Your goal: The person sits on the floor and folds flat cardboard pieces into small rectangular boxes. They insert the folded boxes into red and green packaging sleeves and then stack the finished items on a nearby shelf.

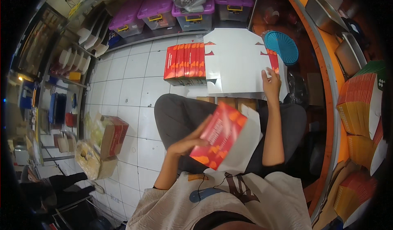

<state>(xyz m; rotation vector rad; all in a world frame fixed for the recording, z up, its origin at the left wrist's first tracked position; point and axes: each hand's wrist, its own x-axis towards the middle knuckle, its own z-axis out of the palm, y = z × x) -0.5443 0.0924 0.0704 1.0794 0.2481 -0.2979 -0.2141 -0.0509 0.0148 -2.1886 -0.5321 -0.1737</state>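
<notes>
My left hand [186,145] is closed on a red carton [219,138] with orange shapes, partly folded and tilted above my lap. The carton's plain white inner side faces right, and motion blurs it a little. Ahead, my right hand [272,85] has its fingers bent at the right edge of a flat white carton blank [235,62], which lies on top of others. A red printed strip [273,60] shows at that edge, beside my fingertips. Left of the blanks stands a row of folded red cartons [184,62], packed side by side.
Clear bins with purple lids [155,9] line the shelf at the back. A blue-green round lid [282,47] lies right of the blanks. Orange and red carton stacks [356,103] fill the right side. An open cardboard box [114,136] stands on the tiled floor [127,87].
</notes>
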